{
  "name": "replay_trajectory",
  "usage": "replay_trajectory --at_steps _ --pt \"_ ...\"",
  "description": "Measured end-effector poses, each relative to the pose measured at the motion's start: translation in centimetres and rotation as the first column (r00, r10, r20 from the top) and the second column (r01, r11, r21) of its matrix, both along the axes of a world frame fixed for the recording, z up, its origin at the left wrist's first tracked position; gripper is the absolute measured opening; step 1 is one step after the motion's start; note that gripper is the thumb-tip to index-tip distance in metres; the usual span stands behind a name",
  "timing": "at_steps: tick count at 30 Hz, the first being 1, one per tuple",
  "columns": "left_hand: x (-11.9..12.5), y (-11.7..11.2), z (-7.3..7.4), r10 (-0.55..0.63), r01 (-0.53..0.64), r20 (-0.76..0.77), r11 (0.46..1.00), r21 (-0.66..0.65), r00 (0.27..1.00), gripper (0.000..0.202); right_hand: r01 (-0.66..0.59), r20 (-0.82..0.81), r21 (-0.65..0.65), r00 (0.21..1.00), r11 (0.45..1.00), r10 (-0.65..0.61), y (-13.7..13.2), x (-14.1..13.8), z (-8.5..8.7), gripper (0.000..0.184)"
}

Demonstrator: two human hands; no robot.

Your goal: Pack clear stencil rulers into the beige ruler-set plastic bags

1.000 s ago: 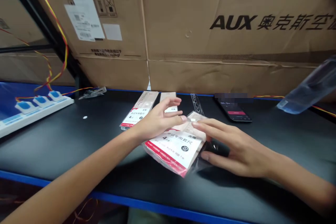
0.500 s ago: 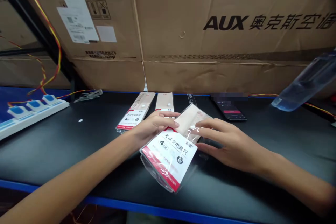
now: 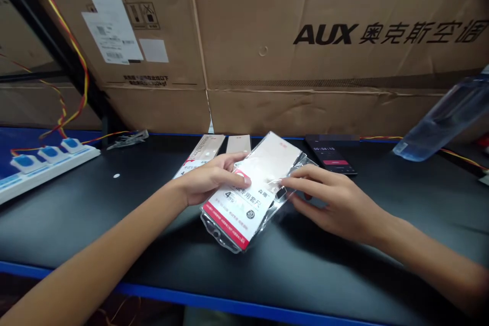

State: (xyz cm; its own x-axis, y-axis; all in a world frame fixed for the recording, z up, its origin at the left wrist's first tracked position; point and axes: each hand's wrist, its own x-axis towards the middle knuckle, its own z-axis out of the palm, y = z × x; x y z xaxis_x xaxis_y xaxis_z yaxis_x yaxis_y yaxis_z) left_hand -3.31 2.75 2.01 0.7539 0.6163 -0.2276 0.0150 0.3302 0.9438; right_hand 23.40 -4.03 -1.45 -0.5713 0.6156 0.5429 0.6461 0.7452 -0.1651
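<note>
A clear plastic packet (image 3: 252,188) with a white, pink and red card inside is tilted up off the black table (image 3: 114,214), near the middle. My left hand (image 3: 208,178) grips its left edge, thumb on the printed card. My right hand (image 3: 328,198) pinches the packet's right edge with fingers and thumb. Two more such packets (image 3: 206,150) lie flat on the table just behind my left hand, partly hidden by it.
Large cardboard boxes (image 3: 305,46) stand along the table's back edge. A phone (image 3: 332,155) with a lit screen lies behind my right hand. A blue-tinted plastic bag (image 3: 446,117) hangs at right. A white strip with blue buttons (image 3: 42,160) and red-yellow wires (image 3: 72,61) sit at left.
Both hands have lifted the packet off the table and tipped its far end up. The left hand went from open above it to gripping its edge.
</note>
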Motion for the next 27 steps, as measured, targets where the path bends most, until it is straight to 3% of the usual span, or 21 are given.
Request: replay_trajectory --at_steps 3,5,9,13,17,20,23,27 --pt "-0.5 0.6 0.5 0.074 -0.074 -0.001 0.996 0.055 0.997 0.068 0.031 -0.01 0.082 0.999 0.996 -0.031 0.3 0.4 0.1 0.033" --pt "-0.9 1.2 0.7 0.196 -0.195 0.005 0.974 0.116 0.981 0.063 0.091 -0.037 0.129 0.996 0.987 -0.087 0.6 0.8 0.3 0.028" --pt "-1.7 2.8 0.5 0.463 -0.445 -0.01 0.856 0.262 0.886 0.051 0.248 -0.059 0.144 0.969 0.958 -0.242 1.1 1.6 0.4 0.02" --pt "-2.0 3.8 -0.1 0.569 -0.527 -0.041 0.784 0.328 0.821 0.048 0.306 -0.068 0.115 0.952 0.945 -0.299 1.4 2.0 0.4 0.016" --pt "-1.5 3.9 -1.0 0.617 -0.564 -0.07 0.755 0.334 0.784 0.051 0.284 -0.124 0.08 0.954 0.956 -0.273 1.6 1.8 0.4 0.015" --pt "-1.0 3.9 -2.0 0.574 -0.531 -0.022 0.771 0.352 0.819 0.05 0.214 -0.189 0.073 0.962 0.974 -0.197 1.6 1.6 0.5 0.014" --pt "-0.9 3.9 -2.7 0.535 -0.447 -0.062 0.759 0.473 0.843 0.051 0.182 -0.237 0.084 0.959 0.98 -0.158 1.7 1.5 0.5 0.014" --pt "-1.0 3.7 -2.8 0.543 -0.333 -0.148 0.683 0.65 0.826 0.057 0.203 -0.233 0.076 0.956 0.976 -0.181 1.6 1.5 0.5 0.015"
